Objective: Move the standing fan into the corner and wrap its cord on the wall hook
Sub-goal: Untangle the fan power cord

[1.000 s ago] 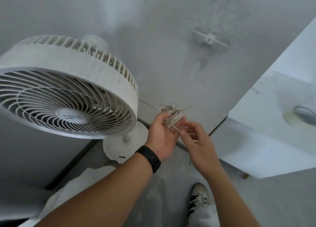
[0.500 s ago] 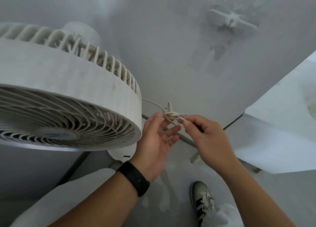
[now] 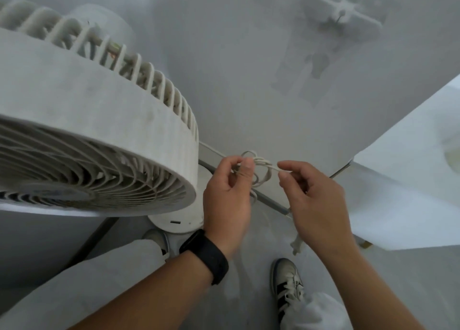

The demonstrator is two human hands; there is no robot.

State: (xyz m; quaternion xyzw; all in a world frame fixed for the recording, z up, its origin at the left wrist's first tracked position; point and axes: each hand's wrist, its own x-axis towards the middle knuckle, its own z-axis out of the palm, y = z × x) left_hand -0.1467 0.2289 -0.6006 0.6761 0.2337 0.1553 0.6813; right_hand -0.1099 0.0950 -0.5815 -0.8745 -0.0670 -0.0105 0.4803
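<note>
The white standing fan (image 3: 94, 130) fills the left of the view, its round base (image 3: 179, 220) on the floor by the wall. Its thin white cord (image 3: 261, 170) is bunched into small loops between my hands. My left hand (image 3: 229, 195), with a black wristband, pinches the loops at their left side. My right hand (image 3: 316, 197) pinches the cord's strand at the right side. The plug (image 3: 297, 245) dangles below my right hand. A white wall hook (image 3: 343, 16) sits high on the wall, far above both hands.
A white tabletop or cabinet (image 3: 408, 180) juts in from the right, close to my right hand. A dark skirting strip (image 3: 271, 200) runs along the wall's foot. My shoes (image 3: 286, 280) and light trousers stand on the grey floor below.
The view has moved closer to the fan and wall. My hands have drawn slightly apart, stretching the cord loops between them; the left hand's fingers have curled from open onto the loops.
</note>
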